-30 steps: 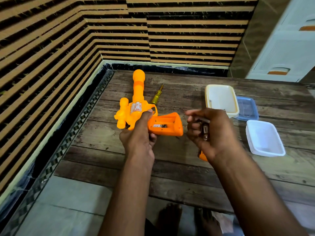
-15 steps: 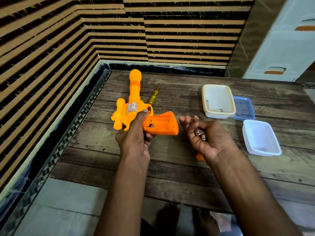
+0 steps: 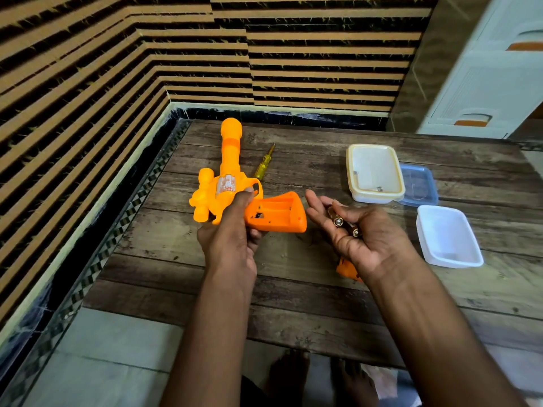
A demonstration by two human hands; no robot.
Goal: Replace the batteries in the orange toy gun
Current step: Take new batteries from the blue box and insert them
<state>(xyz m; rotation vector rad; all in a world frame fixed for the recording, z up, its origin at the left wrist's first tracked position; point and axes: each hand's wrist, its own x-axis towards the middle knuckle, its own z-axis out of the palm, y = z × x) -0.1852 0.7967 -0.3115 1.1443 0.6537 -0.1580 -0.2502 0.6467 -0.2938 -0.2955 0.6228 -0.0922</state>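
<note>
The orange toy gun [image 3: 235, 195] is held just above the wooden bench [image 3: 293, 304], barrel pointing away toward the striped wall, grip turned to the right. The battery compartment [image 3: 273, 214] in the grip stands open and appears empty; a contact spring shows at its left end. The left hand [image 3: 232, 236] grasps the gun at the junction of body and grip, fingers wrapped beneath and thumb laid along the top near the trigger guard.

The right hand [image 3: 361, 230] lies palm up beside the grip, fingers relaxed and uncurled, cradling two batteries [image 3: 345, 223] loose in the palm. Whether these are spent or fresh cells cannot be told.

Handling judgement: the gun is hollow moulded plastic, stiff and light, with a smooth shell that could slip. The present hold at the body is sound, as it leaves the compartment clear. The batteries are small, dense and round, and liable to roll from an open palm.

An orange piece [image 3: 346, 270], probably the compartment cover, lies on the bench under the right wrist. A yellow screwdriver [image 3: 263, 165] rests beyond the gun. A cream container [image 3: 374, 171] holds small items, likely screws; a blue lid [image 3: 420, 186] sits against it, and a white container [image 3: 448, 236] stands nearer
</note>
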